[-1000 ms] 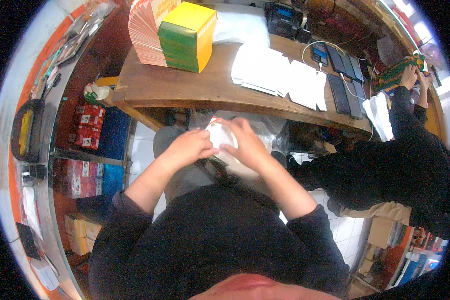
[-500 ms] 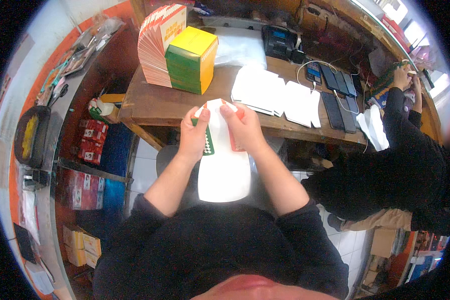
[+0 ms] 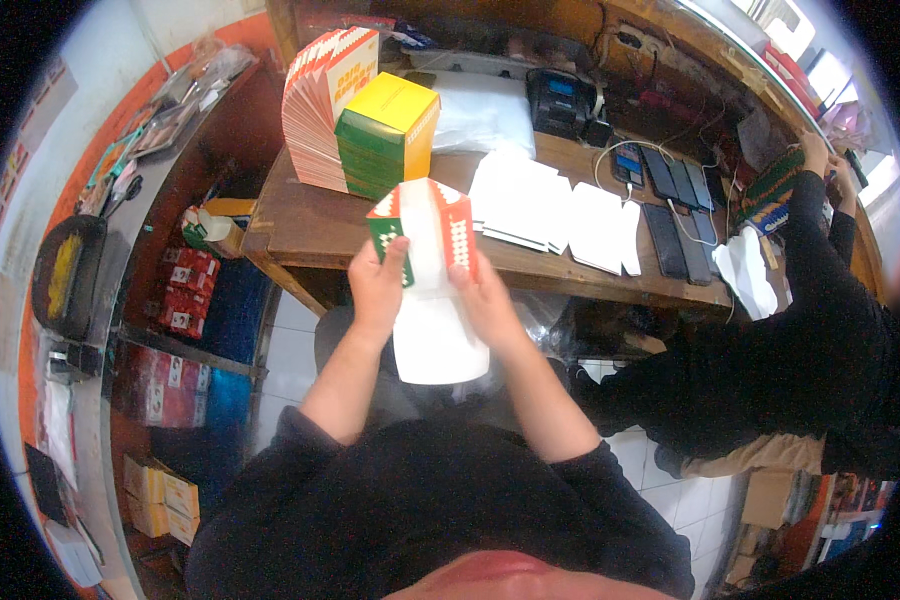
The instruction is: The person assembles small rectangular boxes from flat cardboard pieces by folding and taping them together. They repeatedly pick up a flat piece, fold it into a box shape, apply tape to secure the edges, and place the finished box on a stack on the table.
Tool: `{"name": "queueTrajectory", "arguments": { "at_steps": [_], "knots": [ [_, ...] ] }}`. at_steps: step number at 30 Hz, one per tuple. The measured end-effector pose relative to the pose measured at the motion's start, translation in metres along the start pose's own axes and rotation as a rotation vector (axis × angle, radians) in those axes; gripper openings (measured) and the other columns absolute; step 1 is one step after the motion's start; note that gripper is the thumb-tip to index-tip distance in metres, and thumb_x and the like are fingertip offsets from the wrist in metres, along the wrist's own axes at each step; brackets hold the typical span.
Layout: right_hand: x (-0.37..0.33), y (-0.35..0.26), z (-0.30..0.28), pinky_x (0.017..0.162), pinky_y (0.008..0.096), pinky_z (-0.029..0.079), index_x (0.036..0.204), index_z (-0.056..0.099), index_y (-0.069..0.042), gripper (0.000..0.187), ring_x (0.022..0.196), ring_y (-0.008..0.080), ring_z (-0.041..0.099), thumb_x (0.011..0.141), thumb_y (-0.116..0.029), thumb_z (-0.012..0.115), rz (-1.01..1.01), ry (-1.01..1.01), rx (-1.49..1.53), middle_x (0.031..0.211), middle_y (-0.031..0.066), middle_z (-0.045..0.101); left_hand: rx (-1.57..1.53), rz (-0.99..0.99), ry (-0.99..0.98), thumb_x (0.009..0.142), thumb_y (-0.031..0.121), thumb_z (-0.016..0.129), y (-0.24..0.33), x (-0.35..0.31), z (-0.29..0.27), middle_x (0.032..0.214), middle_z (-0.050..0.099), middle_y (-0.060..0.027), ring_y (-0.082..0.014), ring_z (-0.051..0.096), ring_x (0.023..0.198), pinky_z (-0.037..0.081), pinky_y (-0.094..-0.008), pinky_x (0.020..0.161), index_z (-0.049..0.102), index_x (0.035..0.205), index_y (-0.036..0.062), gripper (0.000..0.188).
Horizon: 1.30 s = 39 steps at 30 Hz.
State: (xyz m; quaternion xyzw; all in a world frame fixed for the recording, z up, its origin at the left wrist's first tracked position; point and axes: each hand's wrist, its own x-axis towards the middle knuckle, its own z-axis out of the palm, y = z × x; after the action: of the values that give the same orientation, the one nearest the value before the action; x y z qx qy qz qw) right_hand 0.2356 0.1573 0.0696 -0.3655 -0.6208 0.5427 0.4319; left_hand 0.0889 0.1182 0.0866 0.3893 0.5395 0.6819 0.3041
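Observation:
A partly folded paper carton (image 3: 425,240) is held out in front of me, just short of the table's front edge. Its white inside faces me, with a green patterned wall on the left and a red one on the right. A long white flap hangs from it toward my body. My left hand (image 3: 376,292) grips the green wall, thumb on top. Opposite it, my right hand (image 3: 486,305) grips the lower part of the red wall. Beyond the carton, a yellow and green box (image 3: 385,135) stands upright on the table, beside a fanned stack of nested cartons (image 3: 315,125).
Flat white card blanks (image 3: 515,200) lie on the wooden table (image 3: 290,225). Several phones (image 3: 665,235) with cables and a black card terminal (image 3: 560,100) are farther right and back. Another person's dark sleeve (image 3: 815,230) reaches in at right. Shelving with red packs (image 3: 185,290) runs along the left.
The carton's side walls now stand up and its far end has opened out. My hands have slid from its far end down along the sides, thumbs no longer at the top edge.

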Motion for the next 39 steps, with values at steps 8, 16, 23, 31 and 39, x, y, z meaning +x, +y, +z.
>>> {"name": "queueTrajectory", "arguments": {
  "at_steps": [8, 16, 23, 31, 39],
  "knots": [
    [-0.008, -0.008, -0.02, 0.1, 0.0318, 0.042, 0.139, 0.046, -0.005, 0.045, 0.118, 0.0235, 0.055, 0.097, -0.016, 0.057, -0.032, 0.053, -0.216, 0.128, 0.0184, 0.058, 0.194, -0.059, -0.148, 0.098, 0.026, 0.056, -0.019, -0.017, 0.004, 0.106, 0.063, -0.0113, -0.0184, 0.058, 0.099, 0.045, -0.0346, 0.09, 0.056, 0.117, -0.0011, 0.033],
    [-0.008, -0.051, -0.052, 0.114, 0.0485, 0.03, 0.128, 0.061, -0.017, 0.044, 0.131, 0.0277, 0.047, 0.084, -0.008, 0.064, -0.218, -0.272, -0.89, 0.133, 0.0097, 0.058, 0.575, 0.251, -0.245, 0.083, 0.024, 0.074, 0.008, -0.009, -0.007, 0.125, 0.052, -0.0163, -0.0313, 0.044, 0.124, 0.04, -0.0356, 0.101, 0.061, 0.116, 0.0065, 0.039],
    [-0.015, -0.003, -0.034, 0.113, 0.0475, 0.027, 0.144, 0.038, -0.009, 0.073, 0.138, 0.0316, 0.036, 0.086, -0.041, 0.069, -0.325, -0.003, 0.101, 0.148, 0.0177, 0.037, 0.279, 0.281, -0.253, 0.088, 0.011, 0.067, 0.012, -0.007, -0.022, 0.108, 0.07, -0.0116, -0.0277, 0.063, 0.111, 0.047, -0.0337, 0.096, 0.071, 0.105, 0.0047, 0.019],
    [-0.054, 0.057, 0.01, 0.114, 0.0478, 0.024, 0.15, 0.014, -0.007, 0.1, 0.141, 0.0317, 0.029, 0.082, -0.06, 0.066, 0.067, -0.138, 0.467, 0.151, 0.0169, 0.026, 0.064, 0.129, -0.076, 0.094, 0.013, 0.062, -0.012, -0.014, -0.04, 0.111, 0.069, -0.0131, -0.0205, 0.063, 0.106, 0.047, -0.0329, 0.095, 0.07, 0.104, 0.0009, 0.018],
    [-0.031, 0.027, 0.003, 0.11, 0.0441, 0.037, 0.148, 0.028, -0.009, 0.102, 0.132, 0.0276, 0.043, 0.073, -0.058, 0.075, 0.348, -0.266, 0.79, 0.147, 0.0099, 0.041, -0.219, 0.156, -0.051, 0.094, 0.04, 0.061, -0.013, -0.012, -0.044, 0.136, 0.052, -0.0134, -0.0244, 0.053, 0.121, 0.04, -0.0364, 0.103, 0.044, 0.14, 0.0049, 0.06]
  ]
}}
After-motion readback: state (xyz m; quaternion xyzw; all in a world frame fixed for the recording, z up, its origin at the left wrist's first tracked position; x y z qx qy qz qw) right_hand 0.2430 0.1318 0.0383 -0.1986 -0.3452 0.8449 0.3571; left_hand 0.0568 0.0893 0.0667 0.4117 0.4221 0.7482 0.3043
